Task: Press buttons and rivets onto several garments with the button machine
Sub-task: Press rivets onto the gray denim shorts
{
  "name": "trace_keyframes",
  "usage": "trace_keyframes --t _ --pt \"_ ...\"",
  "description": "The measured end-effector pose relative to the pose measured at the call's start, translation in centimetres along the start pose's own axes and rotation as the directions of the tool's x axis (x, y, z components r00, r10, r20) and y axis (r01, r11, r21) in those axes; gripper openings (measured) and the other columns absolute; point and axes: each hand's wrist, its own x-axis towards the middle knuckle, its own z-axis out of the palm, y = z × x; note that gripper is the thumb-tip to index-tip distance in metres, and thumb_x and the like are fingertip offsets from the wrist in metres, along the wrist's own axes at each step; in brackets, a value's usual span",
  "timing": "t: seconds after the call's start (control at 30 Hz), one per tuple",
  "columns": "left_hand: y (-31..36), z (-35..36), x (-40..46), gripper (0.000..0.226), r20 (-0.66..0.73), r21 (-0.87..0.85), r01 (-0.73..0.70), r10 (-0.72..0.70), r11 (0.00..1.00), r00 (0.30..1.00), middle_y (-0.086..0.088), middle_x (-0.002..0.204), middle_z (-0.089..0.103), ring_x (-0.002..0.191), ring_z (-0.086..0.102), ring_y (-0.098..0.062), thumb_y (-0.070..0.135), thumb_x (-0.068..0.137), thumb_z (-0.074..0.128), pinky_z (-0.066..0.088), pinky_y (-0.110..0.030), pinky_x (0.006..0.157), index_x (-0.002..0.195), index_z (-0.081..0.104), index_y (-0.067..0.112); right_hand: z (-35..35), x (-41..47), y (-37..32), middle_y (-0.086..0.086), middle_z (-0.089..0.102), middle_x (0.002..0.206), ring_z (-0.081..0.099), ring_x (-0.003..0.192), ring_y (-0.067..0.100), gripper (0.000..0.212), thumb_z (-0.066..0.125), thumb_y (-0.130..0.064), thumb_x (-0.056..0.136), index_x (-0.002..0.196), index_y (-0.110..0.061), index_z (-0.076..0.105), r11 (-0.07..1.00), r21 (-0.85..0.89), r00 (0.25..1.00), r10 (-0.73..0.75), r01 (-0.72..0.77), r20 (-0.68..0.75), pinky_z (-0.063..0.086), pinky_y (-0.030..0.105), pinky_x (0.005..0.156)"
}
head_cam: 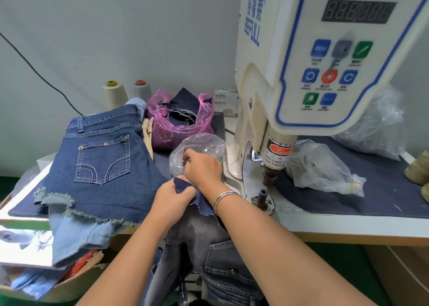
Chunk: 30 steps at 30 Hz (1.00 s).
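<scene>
The white button machine (325,57) stands at the right on the surface, its brown punch (269,176) raised above the lower die (262,195). Dark denim shorts (99,164) with brass rivets lie flat at the left. A small dark denim scrap (185,187) sits near centre, over a grey denim garment (204,240) hanging off the near edge.

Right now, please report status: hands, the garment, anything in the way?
Left hand pinches denim scrap. Right hand reaches into clear bag. Grey garment waits below. Press die unobstructed.
</scene>
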Motion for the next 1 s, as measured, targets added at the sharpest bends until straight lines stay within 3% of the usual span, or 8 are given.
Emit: trace_keyframes --t 0.13,0.27,0.57,0.8,0.9,1.0 --pt "0.0 0.0 -0.1 0.017 -0.007 -0.01 0.006 -0.006 1.0 1.0 0.012 0.047 0.043 0.047 0.035 0.001 0.02 0.064 0.051 0.031 -0.013 0.044 0.048 0.049 0.024 0.0 0.0 0.2 0.005 0.069 0.099 0.061 0.09 0.032 0.021 0.047 -0.028 0.092 0.106 -0.03 0.062 1.0 0.004 0.999 -0.029 0.029 -0.013 0.03 0.03 0.063" --pt "-0.3 0.0 0.1 0.037 -0.025 0.012 -0.004 0.004 1.0 1.0 0.011 0.047 0.044 0.047 0.037 0.001 0.002 0.078 0.054 0.032 -0.013 0.044 0.048 0.048 0.024 0.1 0.2 0.1 0.006 0.069 0.095 0.061 0.089 0.032 0.018 0.045 -0.029 0.094 0.104 -0.027 0.059 1.0 -0.004 1.0 0.002 -0.002 0.005 0.029 0.032 0.063" --pt "-0.4 0.1 0.1 0.036 -0.061 0.025 -0.036 0.038 0.999 0.997 0.012 0.045 0.038 0.045 0.031 0.001 0.0 0.082 0.052 0.028 -0.012 0.042 0.054 0.038 0.019 -0.5 2.8 -0.8 0.007 0.064 0.117 0.058 0.109 0.03 0.03 0.045 -0.024 0.094 0.117 -0.021 0.063 0.992 -0.08 0.977 0.112 -0.099 0.184 0.04 0.034 0.08" --pt "-0.4 0.1 0.2 0.033 -0.051 0.045 -0.039 0.042 0.998 0.998 0.012 0.044 0.041 0.044 0.034 0.002 -0.003 0.083 0.051 0.029 -0.011 0.042 0.056 0.042 0.015 -0.5 3.0 -1.2 0.01 0.064 0.118 0.058 0.109 0.032 0.027 0.045 -0.019 0.094 0.115 -0.018 0.062 0.989 -0.106 0.976 0.122 -0.104 0.18 0.035 0.033 0.074" --pt "-0.5 0.1 0.2 0.034 -0.063 0.064 -0.041 0.045 0.997 0.997 0.012 0.046 0.041 0.045 0.034 0.001 -0.001 0.082 0.053 0.029 -0.012 0.043 0.055 0.042 0.017 -0.8 2.4 -1.3 0.009 0.066 0.113 0.059 0.107 0.031 0.026 0.045 -0.022 0.094 0.111 -0.016 0.064 0.989 -0.049 0.976 0.145 -0.139 0.162 0.036 0.032 0.074" --pt "-0.5 0.0 0.2 0.038 -0.061 0.059 -0.049 0.053 0.997 0.997 0.012 0.046 0.042 0.046 0.033 0.001 0.001 0.081 0.054 0.029 -0.013 0.043 0.051 0.042 0.022 -2.7 0.5 -1.8 0.007 0.067 0.106 0.059 0.101 0.028 0.022 0.045 -0.023 0.094 0.103 -0.014 0.063 0.974 0.157 0.983 0.147 -0.164 0.114 0.043 0.034 0.076"
